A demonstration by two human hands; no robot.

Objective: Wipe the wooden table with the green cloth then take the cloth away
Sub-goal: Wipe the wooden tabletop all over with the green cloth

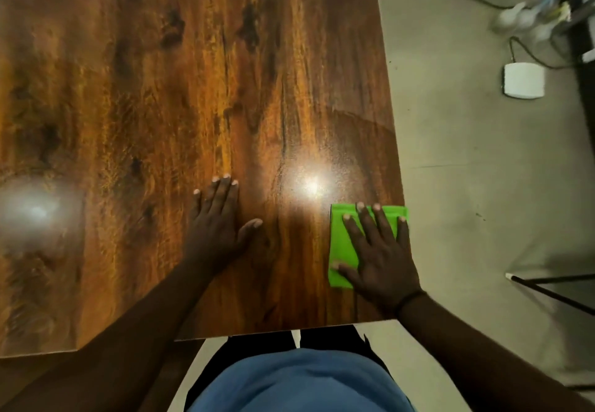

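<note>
Your right hand [380, 257] lies flat on the green cloth [343, 250], fingers spread wide and pressing down rather than gripping; nothing is pinched between them. The cloth is folded into a rough rectangle and sits on the wooden table [161, 96] against its right edge, close to the near right corner, with its far right corner just reaching that edge. Your little finger rests at the cloth's right side, your thumb at its near left part. A dark band [409, 299] circles your right wrist.

Your left hand [219, 218] is palm-down on the bare tabletop, toward the middle of the near edge and well apart from the cloth. Its fingers are straight and close together, the thumb angled out to the right, and it holds nothing.

A curved, faintly darker sheen on the wood beyond the cloth may be a damp streak, though the glare makes that hard to judge. Two bright light reflections [310, 186] sit on the tabletop.
</note>
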